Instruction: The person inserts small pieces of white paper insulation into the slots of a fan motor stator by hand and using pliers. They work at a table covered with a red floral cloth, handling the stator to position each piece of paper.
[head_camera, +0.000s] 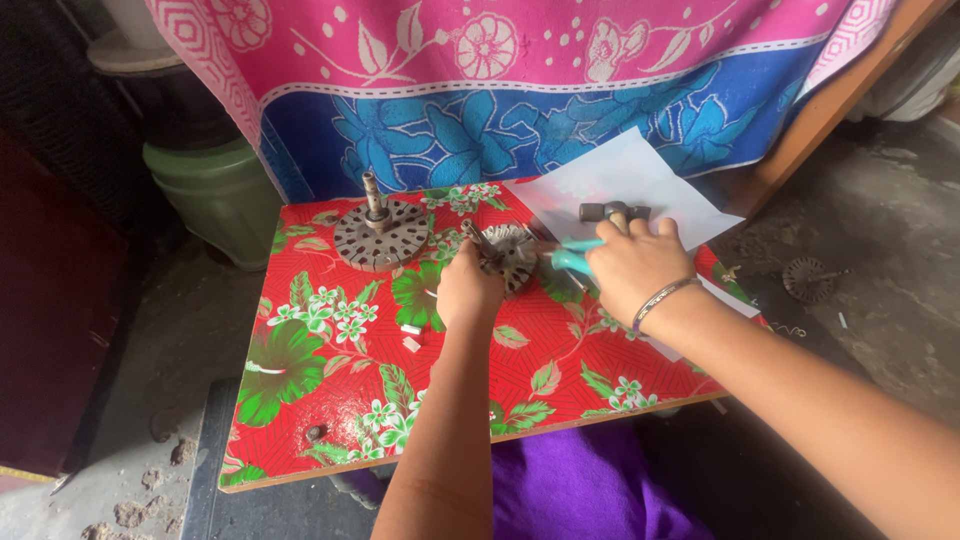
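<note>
A small table (330, 400) with a red floral cover lies below me. My left hand (466, 292) rests on a round grey metal motor core (512, 255) with a shaft, steadying it. My right hand (632, 266) grips teal-handled pliers (572, 256) whose jaws point at the core's right side. A second, larger motor core (380, 234) with an upright shaft stands at the table's far left. Two small white pieces (410, 336) lie on the cover left of my left wrist.
A hammer head (612, 211) lies on white paper (620, 180) at the table's far right. Pink and blue floral cloth (520, 90) hangs behind. A green bin (215, 195) stands at left, and a round metal part (808, 278) lies on the concrete floor at right.
</note>
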